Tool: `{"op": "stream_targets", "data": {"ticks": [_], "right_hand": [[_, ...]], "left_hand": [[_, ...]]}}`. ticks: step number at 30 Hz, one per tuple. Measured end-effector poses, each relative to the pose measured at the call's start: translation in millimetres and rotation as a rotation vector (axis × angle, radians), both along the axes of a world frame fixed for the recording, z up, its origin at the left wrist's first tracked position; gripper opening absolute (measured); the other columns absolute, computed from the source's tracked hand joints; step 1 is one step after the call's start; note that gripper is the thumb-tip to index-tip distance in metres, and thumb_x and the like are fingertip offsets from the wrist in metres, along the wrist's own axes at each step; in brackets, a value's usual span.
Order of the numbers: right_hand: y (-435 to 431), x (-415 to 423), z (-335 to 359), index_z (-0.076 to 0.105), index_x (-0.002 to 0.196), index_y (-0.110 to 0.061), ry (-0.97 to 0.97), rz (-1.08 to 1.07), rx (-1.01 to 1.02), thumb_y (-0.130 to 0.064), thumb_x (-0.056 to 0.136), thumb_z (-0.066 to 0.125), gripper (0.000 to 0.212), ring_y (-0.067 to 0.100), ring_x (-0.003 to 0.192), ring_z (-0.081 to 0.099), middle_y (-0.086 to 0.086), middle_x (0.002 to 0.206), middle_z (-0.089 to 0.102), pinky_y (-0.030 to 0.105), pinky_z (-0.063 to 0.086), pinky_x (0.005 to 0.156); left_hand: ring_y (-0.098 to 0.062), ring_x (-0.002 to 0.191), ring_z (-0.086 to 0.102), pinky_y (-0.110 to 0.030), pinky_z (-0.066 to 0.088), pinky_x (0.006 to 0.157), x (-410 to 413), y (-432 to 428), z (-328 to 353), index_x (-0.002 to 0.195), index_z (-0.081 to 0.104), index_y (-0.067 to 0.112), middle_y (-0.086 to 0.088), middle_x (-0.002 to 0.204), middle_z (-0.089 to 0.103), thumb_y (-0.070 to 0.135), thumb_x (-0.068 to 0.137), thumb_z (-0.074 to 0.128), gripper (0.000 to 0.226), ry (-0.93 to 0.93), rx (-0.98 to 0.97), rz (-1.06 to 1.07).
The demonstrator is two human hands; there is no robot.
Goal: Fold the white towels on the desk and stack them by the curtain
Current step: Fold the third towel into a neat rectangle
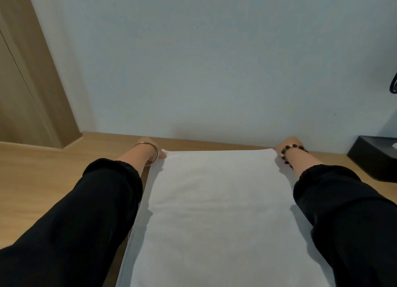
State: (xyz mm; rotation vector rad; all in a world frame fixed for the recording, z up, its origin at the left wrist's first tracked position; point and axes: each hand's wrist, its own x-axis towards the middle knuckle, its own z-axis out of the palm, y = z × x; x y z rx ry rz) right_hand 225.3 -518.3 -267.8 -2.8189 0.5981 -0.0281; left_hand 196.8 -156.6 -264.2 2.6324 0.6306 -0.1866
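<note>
A white towel lies spread flat on the wooden desk, running from the near edge of the view to close by the wall. My left hand, with a metal bangle on the wrist, holds the towel's far left corner. My right hand, with a beaded bracelet on the wrist, holds the far right corner. Both arms wear black sleeves and reach forward along the towel's sides. The fingers of both hands are mostly hidden behind the wrists.
A pale wall rises right behind the desk. A tan curtain or panel stands at the far left. A black box sits on the desk at the right, and a black object hangs at the right edge.
</note>
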Motion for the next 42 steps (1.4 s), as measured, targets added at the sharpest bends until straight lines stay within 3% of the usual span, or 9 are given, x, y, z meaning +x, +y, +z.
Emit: {"op": "stream_targets", "data": {"ticks": [3,6,13,18,22,26,29,35,42], "right_hand": [[2,-8,16,0.057,0.08,-0.002,0.064,0.041,-0.117,-0.013,0.101,0.036,0.032,0.018,0.067,0.053,0.007,0.072,0.057,0.023,0.044,0.058],[6,-15,16,0.056,0.123,-0.001,0.107,0.079,-0.078,-0.015,0.1,0.036,0.034,0.022,0.1,0.058,0.012,0.111,0.064,0.028,0.046,0.084],[9,-11,15,0.056,0.122,0.005,-0.18,0.004,0.481,-0.006,0.087,0.059,0.037,0.035,0.113,0.056,0.023,0.123,0.057,0.039,0.046,0.088],[20,-21,53,0.063,0.083,-0.006,-0.505,-0.027,0.478,-0.001,0.089,0.049,0.016,0.026,0.064,0.062,0.015,0.088,0.068,0.026,0.044,0.051],[23,-47,71,0.057,0.114,-0.004,-0.653,-0.048,0.709,-0.002,0.094,0.043,0.024,0.025,0.071,0.069,0.012,0.106,0.064,0.034,0.054,0.057],[28,-97,67,0.052,0.105,-0.004,-0.756,-0.061,0.858,0.0,0.093,0.039,0.018,0.026,0.077,0.069,-0.002,0.073,0.059,0.047,0.056,0.077],[30,-145,53,0.05,0.085,-0.007,-0.82,-0.045,0.93,0.003,0.09,0.04,0.015,0.028,0.078,0.07,0.004,0.083,0.06,0.044,0.057,0.073],[22,-220,3,0.053,0.074,-0.006,-0.845,-0.006,0.751,0.005,0.082,0.051,0.015,0.029,0.079,0.061,0.012,0.078,0.06,0.037,0.051,0.064],[9,-245,-35,0.054,0.096,-0.018,-0.329,0.202,0.156,0.0,0.085,0.051,0.022,0.024,0.09,0.055,0.007,0.103,0.06,0.037,0.049,0.074]], "left_hand": [[-0.024,0.078,0.059,-0.028,0.048,0.067,-1,-3,12,0.082,0.058,0.005,-0.007,0.076,0.059,0.028,0.08,0.072,0.027,-0.146,0.032,-0.008],[-0.029,0.08,0.067,-0.035,0.057,0.075,-7,-9,21,0.079,0.062,0.002,-0.012,0.08,0.066,0.009,0.075,0.073,0.014,-0.26,-0.077,0.012],[-0.023,0.062,0.068,-0.032,0.056,0.071,-20,-5,29,0.083,0.061,0.009,-0.006,0.069,0.067,0.004,0.085,0.056,0.007,-0.48,-0.193,0.003],[-0.026,0.07,0.061,-0.033,0.049,0.064,-24,2,57,0.061,0.057,0.01,-0.011,0.069,0.066,0.002,0.078,0.056,0.018,-0.774,-0.301,0.025],[-0.027,0.076,0.066,-0.032,0.054,0.072,-48,5,58,0.067,0.052,0.018,-0.009,0.074,0.063,-0.001,0.086,0.054,0.027,-0.94,-0.564,0.033],[-0.004,0.058,0.066,-0.013,0.051,0.057,-99,13,45,0.072,0.051,0.017,-0.008,0.079,0.06,-0.002,0.092,0.049,0.028,-1.009,-0.728,0.008],[-0.009,0.063,0.067,-0.014,0.053,0.059,-143,21,34,0.074,0.051,0.016,-0.008,0.076,0.06,-0.002,0.094,0.047,0.027,-0.993,-0.739,-0.059],[-0.023,0.08,0.067,-0.037,0.054,0.076,-215,39,6,0.078,0.062,0.016,-0.006,0.081,0.069,-0.005,0.086,0.057,0.024,-0.784,-0.419,-0.263],[-0.021,0.097,0.053,-0.034,0.043,0.079,-246,40,-25,0.101,0.067,0.021,0.002,0.103,0.067,0.018,0.081,0.064,0.021,-0.518,0.273,-0.545]]}}
